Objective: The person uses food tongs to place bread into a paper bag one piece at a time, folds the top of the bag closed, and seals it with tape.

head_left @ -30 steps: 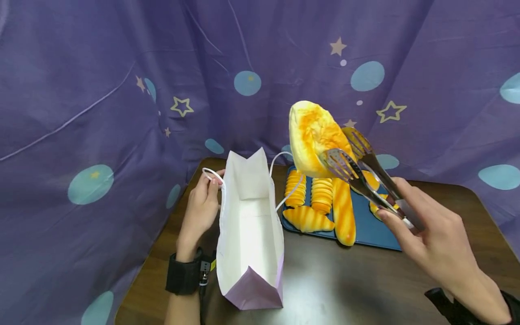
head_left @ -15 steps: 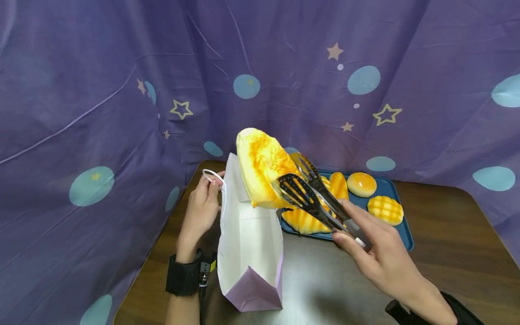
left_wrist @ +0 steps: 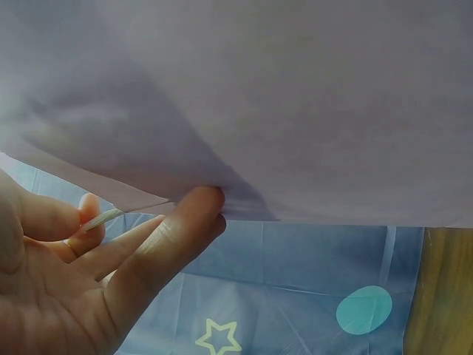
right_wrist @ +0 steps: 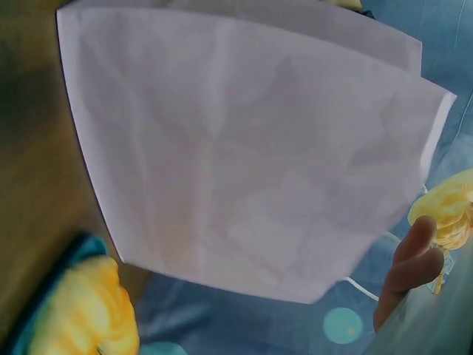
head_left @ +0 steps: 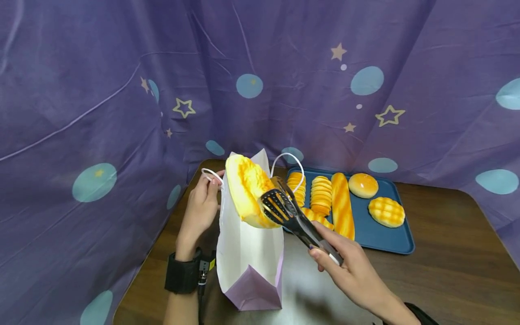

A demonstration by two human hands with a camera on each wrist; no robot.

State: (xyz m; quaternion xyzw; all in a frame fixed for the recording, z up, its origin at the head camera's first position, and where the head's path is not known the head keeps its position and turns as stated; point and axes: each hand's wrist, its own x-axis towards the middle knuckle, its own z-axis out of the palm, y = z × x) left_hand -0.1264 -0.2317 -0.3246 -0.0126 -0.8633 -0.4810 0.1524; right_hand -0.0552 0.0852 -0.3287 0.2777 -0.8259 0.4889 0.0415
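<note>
A paper bag point(head_left: 253, 291), lilac outside and white inside, stands upright with its mouth open. My left hand point(head_left: 201, 205) is at its left rim and pinches the white cord handle point(head_left: 212, 172); in the left wrist view, a fingertip point(left_wrist: 203, 203) touches the bag's side. With my right hand point(head_left: 353, 268) I grip dark slotted serving tongs point(head_left: 300, 224). Their heads clasp a golden, pale-edged piece of bread point(head_left: 245, 192), tilted over the far part of the bag's mouth. The right wrist view has the bag's outer side point(right_wrist: 244, 163) filling its middle, with the bread point(right_wrist: 452, 203) at the right edge.
A blue tray point(head_left: 375, 232) lies right of the bag on the wooden table point(head_left: 447, 253). On it are two ridged rolls point(head_left: 321, 194), a croissant point(head_left: 317, 218), a long loaf point(head_left: 342, 205), a round bun point(head_left: 363, 185) and a crosshatched bun point(head_left: 387, 211). A purple curtain point(head_left: 292, 67) hangs behind.
My right hand has carried the tongs and bread left and down, from above the tray to the bag's mouth. The tray's right-hand buns have come into view. My left hand stays put.
</note>
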